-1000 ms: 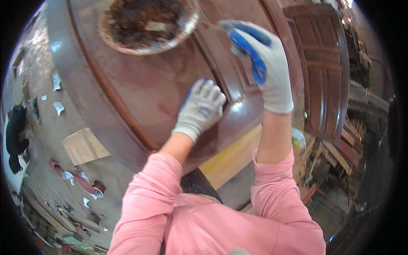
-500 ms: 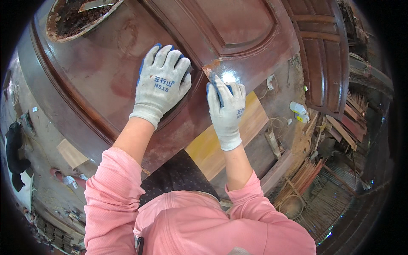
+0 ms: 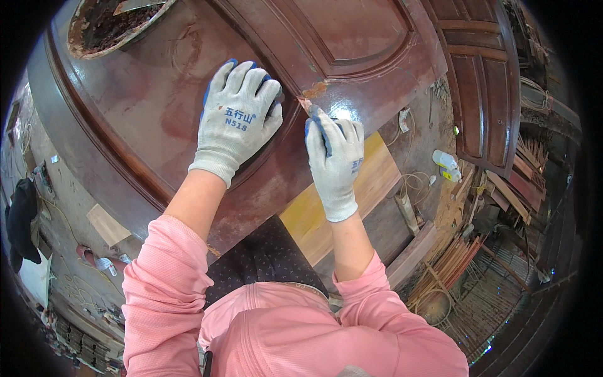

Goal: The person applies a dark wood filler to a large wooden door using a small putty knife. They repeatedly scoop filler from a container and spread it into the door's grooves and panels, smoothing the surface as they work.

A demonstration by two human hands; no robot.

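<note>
A large dark reddish-brown wooden door panel (image 3: pixel 188 119) with raised mouldings lies in front of me. My left hand (image 3: pixel 235 119), in a white glove with blue palm, rests on it with fingers stretched out. My right hand (image 3: pixel 336 157), gloved the same way, is closed on a small putty knife (image 3: pixel 304 102), index finger stretched along it. Its smeared tip touches the door at the moulding, and most of the tool is hidden by the glove. Just beyond the tip, an orange-brown putty smear (image 3: pixel 316 90) marks the frame.
A bowl (image 3: pixel 75 50) of dark red-brown paste, with a flat scraper (image 3: pixel 135 5) across it, sits on the door's far left. Another panelled door (image 3: pixel 471 88) stands at right. Bottles (image 3: pixel 445 160), boards (image 3: pixel 414 251) and scrap wood (image 3: pixel 446 270) lie on the floor.
The putty knife has turned slightly, its blade now showing narrower at the moulding. My left hand stays nearly in place, and the view has shifted a little.
</note>
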